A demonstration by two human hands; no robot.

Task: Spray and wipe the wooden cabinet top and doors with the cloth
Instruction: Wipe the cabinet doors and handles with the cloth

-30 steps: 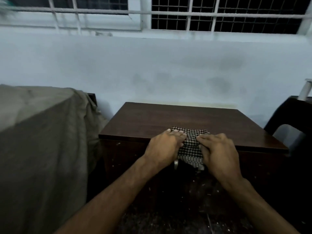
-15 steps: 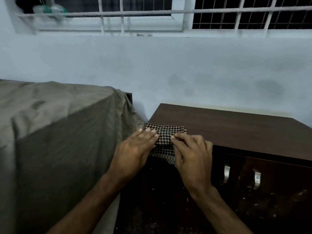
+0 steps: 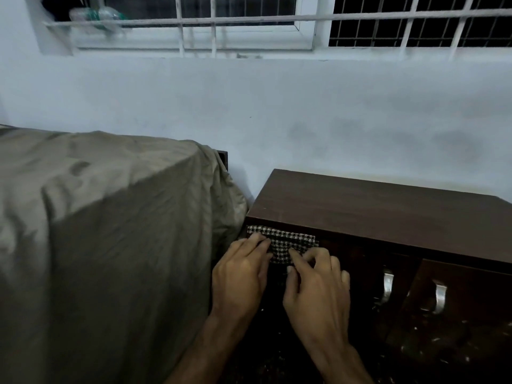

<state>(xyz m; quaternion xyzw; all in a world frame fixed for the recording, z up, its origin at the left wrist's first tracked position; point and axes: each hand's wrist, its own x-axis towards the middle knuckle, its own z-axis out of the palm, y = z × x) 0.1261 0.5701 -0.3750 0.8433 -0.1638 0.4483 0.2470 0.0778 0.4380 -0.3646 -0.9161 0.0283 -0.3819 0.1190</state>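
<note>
a grey-draped bulk [image 3: 97, 231] is being seen at the left. the checked cloth [image 3: 279, 242] is being pressed against the wooden cabinet [image 3: 374, 206] front, just under its top's left corner, by the left hand [image 3: 238, 275] with straight fingers; the right hand [image 3: 315, 289], fingers curled, is seemingly pinching it. two metal handles [image 3: 388, 284] are being shown rightward.

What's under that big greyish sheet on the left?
The grey sheet drapes over something tall and boxy, hiding it fully. Only a dark wooden corner shows behind it, near the wall. What the covered thing is cannot be told.
</note>
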